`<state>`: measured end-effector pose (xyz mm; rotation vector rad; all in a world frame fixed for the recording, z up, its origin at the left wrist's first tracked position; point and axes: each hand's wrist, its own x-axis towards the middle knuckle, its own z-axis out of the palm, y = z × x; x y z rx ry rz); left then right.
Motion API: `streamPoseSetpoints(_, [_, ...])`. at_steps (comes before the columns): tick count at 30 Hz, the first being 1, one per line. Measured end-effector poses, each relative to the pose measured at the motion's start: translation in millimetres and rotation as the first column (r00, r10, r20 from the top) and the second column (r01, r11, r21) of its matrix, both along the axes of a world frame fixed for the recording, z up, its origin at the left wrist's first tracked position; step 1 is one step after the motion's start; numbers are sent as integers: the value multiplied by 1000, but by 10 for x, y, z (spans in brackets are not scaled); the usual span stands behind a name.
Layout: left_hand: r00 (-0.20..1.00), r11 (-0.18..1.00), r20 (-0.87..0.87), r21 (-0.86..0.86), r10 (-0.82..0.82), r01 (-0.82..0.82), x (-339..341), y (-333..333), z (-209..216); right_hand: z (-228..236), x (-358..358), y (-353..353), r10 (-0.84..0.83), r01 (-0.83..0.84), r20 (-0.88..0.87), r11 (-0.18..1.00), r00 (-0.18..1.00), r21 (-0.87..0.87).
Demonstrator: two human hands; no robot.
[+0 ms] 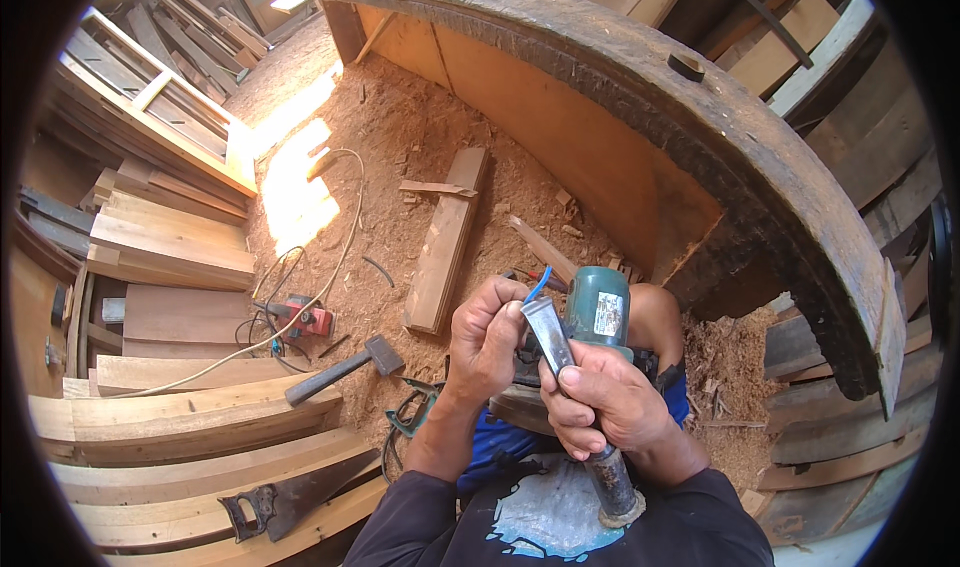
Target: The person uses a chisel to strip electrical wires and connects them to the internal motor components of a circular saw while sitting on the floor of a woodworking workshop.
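Note:
My right hand [610, 397] is wrapped around a chisel [543, 327], whose wide metal blade tilts up and away from me. Its dark round handle [612, 487] reaches back to my shirt front. Beside the blade's end, my left hand [486, 342] is closed in a pinch, thumb against fingers. A thin blue strip [540, 281] pokes up from between the left fingertips and the blade; its lower part is hidden. Just behind the chisel, a power tool with a green motor housing [598, 307] rests by my legs, partly covered by my hands.
A long wooden workbench [700, 132] curves across the far right. On the sawdust floor lie timber pieces [450, 237] and a red power tool [300, 315] with a cord. At left, a hammer [345, 369] and a handsaw [290, 497] lie on stacked boards [190, 417].

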<state>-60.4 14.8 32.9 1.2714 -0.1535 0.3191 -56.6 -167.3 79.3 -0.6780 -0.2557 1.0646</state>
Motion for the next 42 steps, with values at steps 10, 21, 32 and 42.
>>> streamPoseSetpoints(10, [994, 997, 82, 13, -76, 75, 36, 71, -194, -7, 20, 21, 31, -31, 38, 999, 999, 14])
streamPoseSetpoints(21, [991, 991, 116, 122, -59, 45, 69, 26, -143, -27, -39, -12, -46, 45, 18, 999, 999, 28])
streamPoseSetpoints(32, [991, 1000, 135, -29, 14, -11, 84, 3, -45, 268, -47, -254, -117, 178, 275, 961, 954, -211])
streamPoseSetpoints(42, [988, 930, 154, 359, 25, -79, 66, -61, 86, 468, 407, -26, -170, 496, 672, 804, 721, -329])
